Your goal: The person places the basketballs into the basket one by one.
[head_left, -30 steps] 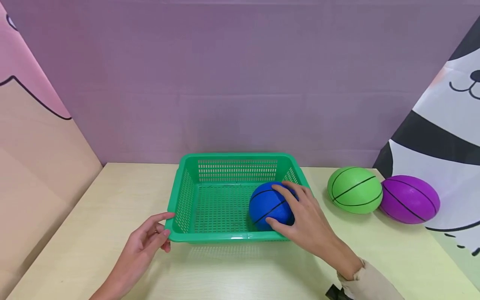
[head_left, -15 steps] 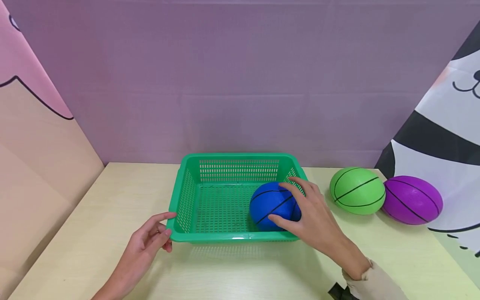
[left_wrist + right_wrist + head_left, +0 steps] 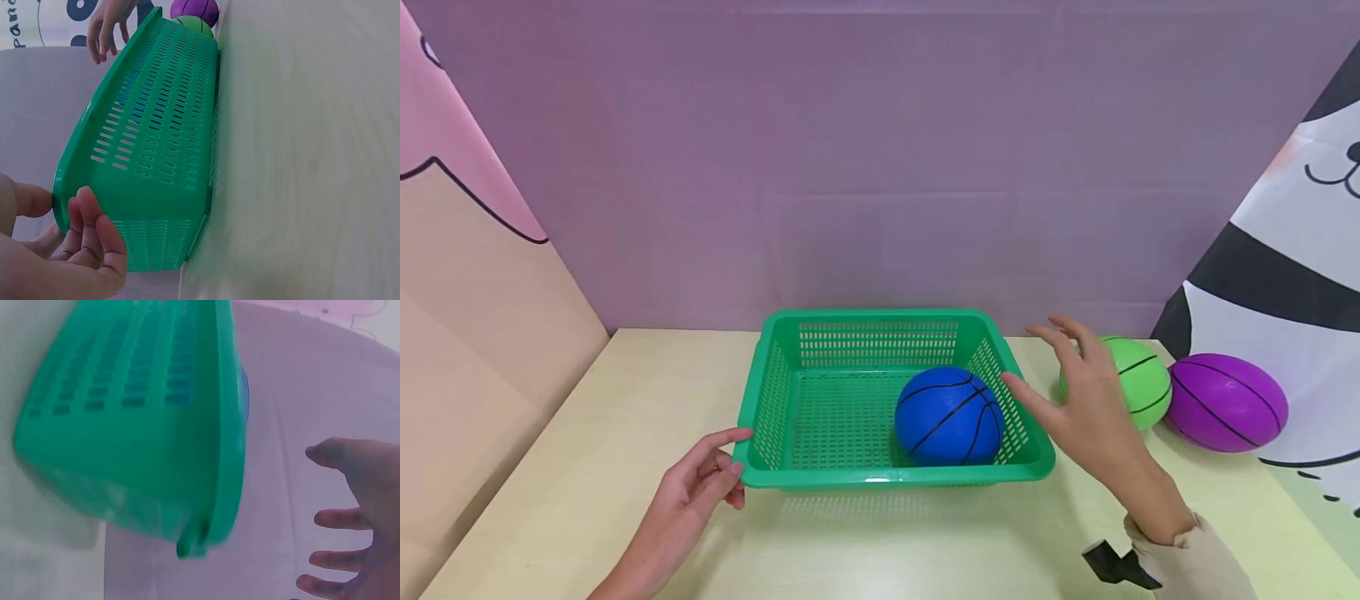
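Observation:
A green plastic basket (image 3: 820,478) with slotted walls stands on the table, and a blue basketball (image 3: 949,418) sits inside at its right end. My left hand (image 3: 687,493) pinches the rim at the near left corner; the left wrist view shows its thumb and fingers about that corner. Beyond the basket's right side, my right hand (image 3: 1093,404) is raised, holding nothing, its fingers spread and loosely bent. In the head view it partly covers a green ball (image 3: 1148,385) with black lines. That ball rests beside a purple ball (image 3: 1228,402) at the right.
The pale wooden table (image 3: 865,550) ends at a purple cloth backdrop (image 3: 880,167). A panda-printed panel (image 3: 1285,267) stands to the right, a pink and beige one (image 3: 475,275) to the left. A black strap piece (image 3: 1116,567) shows at the right sleeve.
My right hand has let go of the blue basketball and moved right, out of the basket toward the green ball. The ball stays in the basket. My left hand has kept its hold on the rim.

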`<state>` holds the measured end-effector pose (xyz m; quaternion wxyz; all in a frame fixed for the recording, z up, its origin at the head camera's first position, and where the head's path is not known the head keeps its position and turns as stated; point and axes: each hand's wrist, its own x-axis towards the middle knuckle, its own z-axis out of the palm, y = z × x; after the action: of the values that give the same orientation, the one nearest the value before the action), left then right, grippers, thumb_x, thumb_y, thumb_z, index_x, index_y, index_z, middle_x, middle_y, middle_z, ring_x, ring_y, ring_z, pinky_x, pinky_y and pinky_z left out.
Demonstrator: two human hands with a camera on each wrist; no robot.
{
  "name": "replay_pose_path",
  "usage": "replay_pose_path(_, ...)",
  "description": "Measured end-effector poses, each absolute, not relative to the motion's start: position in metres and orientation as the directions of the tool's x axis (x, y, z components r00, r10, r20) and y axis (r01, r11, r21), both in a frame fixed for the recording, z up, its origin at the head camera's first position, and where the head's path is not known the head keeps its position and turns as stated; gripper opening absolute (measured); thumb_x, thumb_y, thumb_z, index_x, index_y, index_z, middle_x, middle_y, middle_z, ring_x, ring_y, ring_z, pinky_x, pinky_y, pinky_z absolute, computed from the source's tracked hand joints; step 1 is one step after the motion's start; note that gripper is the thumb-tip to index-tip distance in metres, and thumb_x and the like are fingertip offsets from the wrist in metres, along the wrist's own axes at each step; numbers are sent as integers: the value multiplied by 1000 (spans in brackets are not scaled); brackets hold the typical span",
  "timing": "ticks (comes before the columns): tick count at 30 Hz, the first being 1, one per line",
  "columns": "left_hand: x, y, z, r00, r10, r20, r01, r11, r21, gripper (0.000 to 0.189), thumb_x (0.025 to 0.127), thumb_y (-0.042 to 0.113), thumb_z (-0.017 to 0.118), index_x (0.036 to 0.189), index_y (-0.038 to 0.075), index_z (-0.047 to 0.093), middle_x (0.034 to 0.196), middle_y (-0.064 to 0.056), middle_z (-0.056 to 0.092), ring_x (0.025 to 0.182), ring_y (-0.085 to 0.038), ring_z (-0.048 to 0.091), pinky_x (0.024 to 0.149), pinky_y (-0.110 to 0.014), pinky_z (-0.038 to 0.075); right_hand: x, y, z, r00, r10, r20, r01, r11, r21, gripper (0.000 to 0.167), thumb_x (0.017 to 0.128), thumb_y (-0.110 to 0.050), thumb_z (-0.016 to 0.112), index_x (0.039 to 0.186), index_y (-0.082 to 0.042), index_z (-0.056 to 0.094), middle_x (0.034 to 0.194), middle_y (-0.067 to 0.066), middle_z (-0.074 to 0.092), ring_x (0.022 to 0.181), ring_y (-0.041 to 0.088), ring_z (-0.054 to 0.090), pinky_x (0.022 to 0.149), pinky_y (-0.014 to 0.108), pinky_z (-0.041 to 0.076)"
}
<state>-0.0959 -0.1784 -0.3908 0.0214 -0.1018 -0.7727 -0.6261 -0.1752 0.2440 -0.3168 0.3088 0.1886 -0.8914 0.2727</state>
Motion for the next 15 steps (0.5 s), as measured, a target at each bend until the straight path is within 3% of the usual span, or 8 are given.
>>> replay_pose_path(8, -97, -179, -392, -978, 132, 163, 187, 192, 963, 35, 105, 16, 52, 140, 13, 51, 92, -25, 56, 77, -30, 63, 79, -29, 53, -186, 268, -316, -726, -121, 677, -447, 831, -331, 57, 83, -18, 79, 134, -6, 56, 143, 26, 44, 130, 51, 38, 98, 74, 29)
replay_pose_path(15, -96, -178, -393, -979, 129, 160, 182, 185, 966, 36, 105, 16, 52, 140, 12, 50, 92, -25, 56, 77, -32, 64, 78, -29, 54, -198, 292, -323, -770, -66, 634, -329, 893, -306, 59, 86, -24, 77, 136, -7, 52, 147, 27, 37, 133, 53, 31, 98, 77, 25)
